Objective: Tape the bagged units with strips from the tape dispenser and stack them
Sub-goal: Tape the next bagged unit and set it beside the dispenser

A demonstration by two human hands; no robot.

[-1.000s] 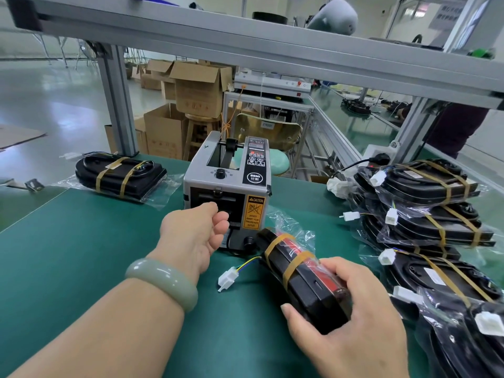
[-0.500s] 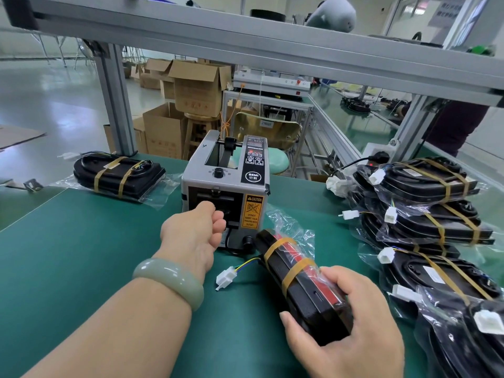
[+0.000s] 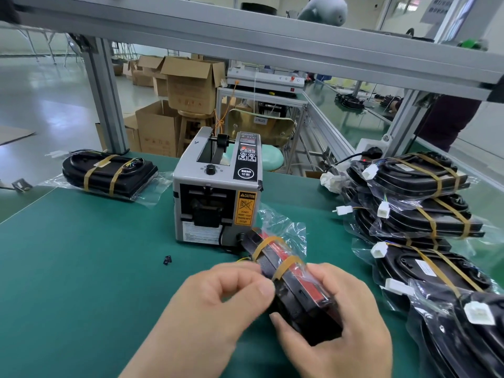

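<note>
Green table mat (image 3: 81, 268) runs wide to the left, out to its pale edge; on the right a stack of taped black bagged units (image 3: 425, 214) crowds close. The grey box-shaped tape dispenser (image 3: 215, 197) stands behind the hands. The right hand (image 3: 341, 331) curls round the near end of a black plastic-bagged unit with two amber tape bands (image 3: 300, 298); the left hand (image 3: 218, 304) pinches its left edge between thumb and forefinger

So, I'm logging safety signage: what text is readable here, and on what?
"CAUTION": orange label on the tape dispenser.
"DO NOT INSERT YOUR FINGERS INTO OUTLET": same label.
"SEMI": round mark on its black panel.
Cardboard boxes, chair sticker, wall sign: too blurred.
</note>
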